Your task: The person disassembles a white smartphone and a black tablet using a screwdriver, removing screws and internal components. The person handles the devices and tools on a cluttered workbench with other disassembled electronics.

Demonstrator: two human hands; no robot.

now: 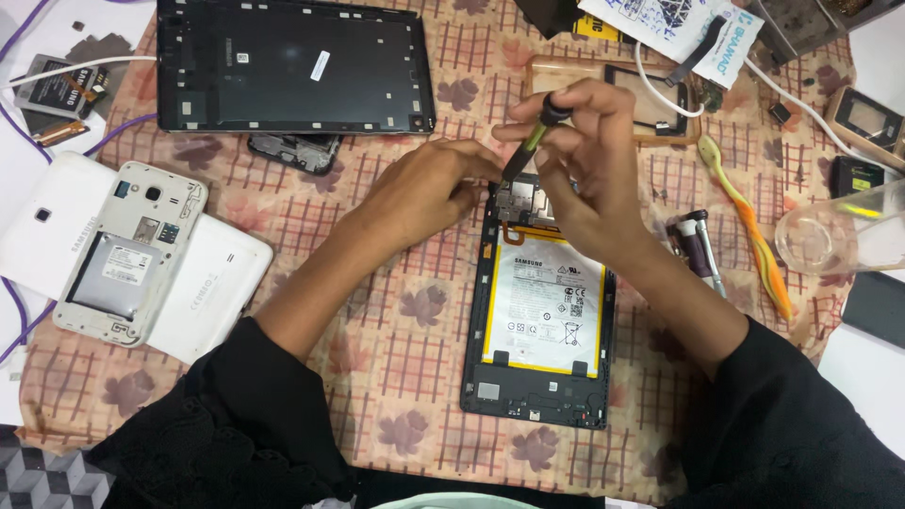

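Note:
An opened dark tablet (pixel 542 368) lies in the middle of the patterned cloth, its white and yellow battery (pixel 547 302) exposed. My right hand (pixel 584 160) holds a small screwdriver (pixel 528 146) with a black and green handle, tip down on the circuit board at the tablet's top end. My left hand (pixel 424 188) rests beside that top edge, fingertips touching the tablet frame near the screwdriver tip. Both sleeves are black.
A black tablet back cover (pixel 292 66) lies at the top left. A white opened phone (pixel 132 250) rests on a white tablet (pixel 212 292) at the left. An orange and yellow toothbrush (pixel 749 226), a clear plastic cup (pixel 830 236) and another screwdriver (pixel 702 245) sit at the right.

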